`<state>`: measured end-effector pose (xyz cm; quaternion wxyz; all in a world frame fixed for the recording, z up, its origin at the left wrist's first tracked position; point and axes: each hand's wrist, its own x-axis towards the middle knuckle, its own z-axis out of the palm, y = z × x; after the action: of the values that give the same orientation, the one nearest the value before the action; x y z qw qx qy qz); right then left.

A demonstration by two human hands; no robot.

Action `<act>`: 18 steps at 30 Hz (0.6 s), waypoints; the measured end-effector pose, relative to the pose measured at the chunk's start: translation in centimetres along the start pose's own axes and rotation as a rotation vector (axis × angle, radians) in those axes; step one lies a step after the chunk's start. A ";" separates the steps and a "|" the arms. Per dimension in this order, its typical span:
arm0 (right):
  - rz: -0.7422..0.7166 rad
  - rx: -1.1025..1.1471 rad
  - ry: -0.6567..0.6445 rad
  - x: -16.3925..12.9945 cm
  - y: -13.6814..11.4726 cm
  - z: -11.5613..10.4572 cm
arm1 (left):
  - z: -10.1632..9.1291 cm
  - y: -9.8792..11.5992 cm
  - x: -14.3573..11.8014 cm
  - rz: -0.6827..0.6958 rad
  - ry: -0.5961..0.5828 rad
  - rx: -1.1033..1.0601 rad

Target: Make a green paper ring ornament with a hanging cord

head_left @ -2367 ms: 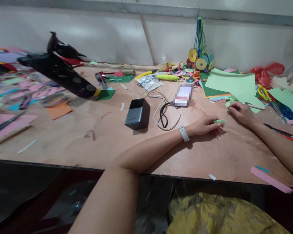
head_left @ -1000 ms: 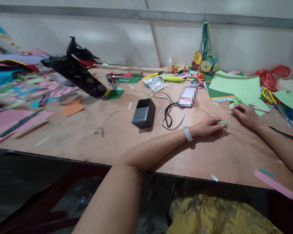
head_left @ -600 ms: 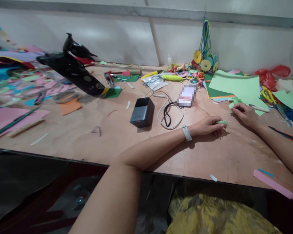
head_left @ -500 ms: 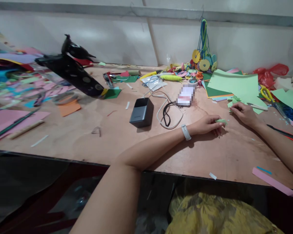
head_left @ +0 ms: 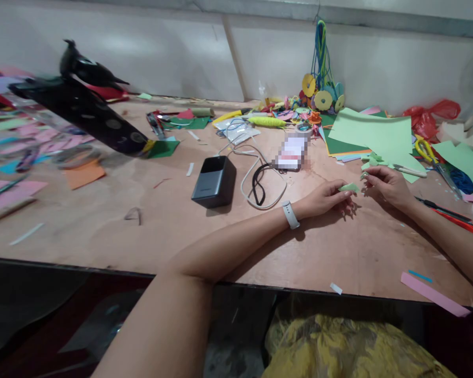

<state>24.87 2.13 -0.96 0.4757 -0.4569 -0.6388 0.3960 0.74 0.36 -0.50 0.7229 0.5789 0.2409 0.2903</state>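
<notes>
Pale green paper, a small folded scrap (head_left: 349, 187), sits right of the frame's centre, pinched in the fingertips of the left hand (head_left: 326, 197), which rests on the wooden table (head_left: 173, 220). A white wristband (head_left: 288, 214) circles that wrist. Just to the right, the right hand (head_left: 386, 184) lies on the table with its fingers curled narrow; its fingertips are close to the scrap, and whether they touch it cannot be told. Beyond the hands, toward the upper right, lie light green paper sheets (head_left: 372, 134) and yellow-handled scissors (head_left: 428, 152). Left of the hands, near the centre of the frame, stands a dark power bank (head_left: 214, 181) with a white cable (head_left: 256, 165). A pink paper strip (head_left: 433, 300) lies at the lower right table edge.
</notes>
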 end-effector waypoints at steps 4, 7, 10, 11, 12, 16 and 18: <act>0.032 0.041 -0.025 -0.9 -1.2 1.0 | 0.0 0.1 0.0 -0.013 0.005 -0.006; 0.006 0.049 -0.001 -1.4 -1.7 1.5 | -0.1 0.0 0.1 -0.012 0.025 0.004; -0.044 0.029 0.030 -1.7 -1.9 1.7 | -0.1 -0.1 0.2 0.005 0.025 0.014; -0.060 0.017 0.035 -1.8 -1.9 1.7 | -0.2 -0.1 0.2 0.012 0.025 0.021; -0.077 0.006 0.038 -1.8 -1.9 1.8 | -0.2 -0.1 0.2 0.021 0.022 0.029; -0.135 -0.047 0.025 -2.0 -2.0 1.8 | -0.2 0.0 0.0 0.050 -0.001 0.044; -0.141 -0.072 0.019 -2.0 -2.1 1.8 | -0.1 0.2 -0.1 0.047 0.006 0.047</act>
<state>22.95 -0.51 0.07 0.4918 -0.4314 -0.6786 0.3339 0.60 0.42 -0.36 0.7012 0.6006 0.2360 0.3032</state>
